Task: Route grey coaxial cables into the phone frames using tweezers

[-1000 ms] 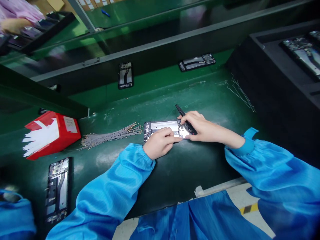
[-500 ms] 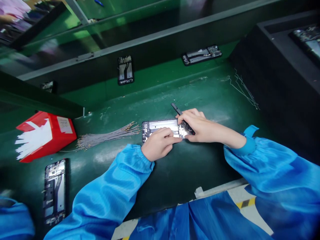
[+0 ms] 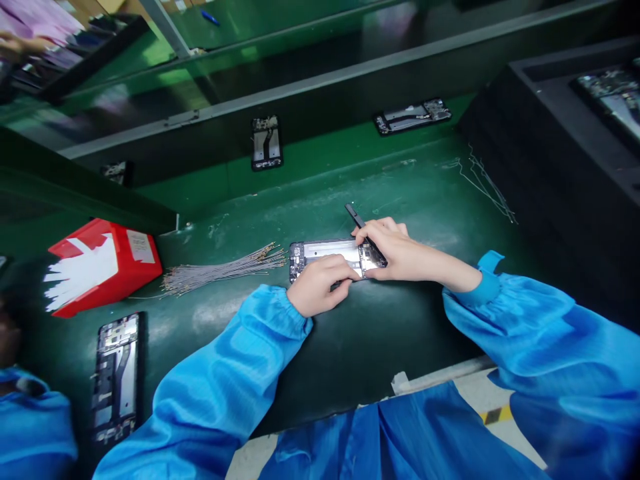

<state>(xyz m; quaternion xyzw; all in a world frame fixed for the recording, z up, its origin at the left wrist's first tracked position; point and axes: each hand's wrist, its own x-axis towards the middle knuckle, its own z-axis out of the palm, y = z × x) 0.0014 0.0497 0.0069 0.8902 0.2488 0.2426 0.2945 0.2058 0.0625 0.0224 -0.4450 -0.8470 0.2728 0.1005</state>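
An opened phone (image 3: 325,251), its inner frame and circuit board bare, lies across the green bench under both hands. My left hand (image 3: 323,285) rests over its lower middle, fingers bent and pressing on the near edge. My right hand (image 3: 387,247) is closed around a slim black stick-like tool (image 3: 356,217), which slants over the right end of the phone; the tool's working tip is hidden. My right thumb touches the near right corner. Just left of the phone lies a bundle of thin grey cables (image 3: 225,270) with brass-coloured ends.
A red box (image 3: 137,267) of white strips stands left, with another opened phone (image 3: 117,380) nearer me. Two more phones, one upright (image 3: 267,143) and one sideways (image 3: 413,117), lie along the back. Loose wires (image 3: 485,187) lie beside a black stand (image 3: 545,147). A co-worker's blue sleeve (image 3: 35,420) shows lower left.
The view has shifted slightly, so most things on the left sit further right. My left index finger has drawn back and bent on the phone; my right hand keeps its grip on the tool.
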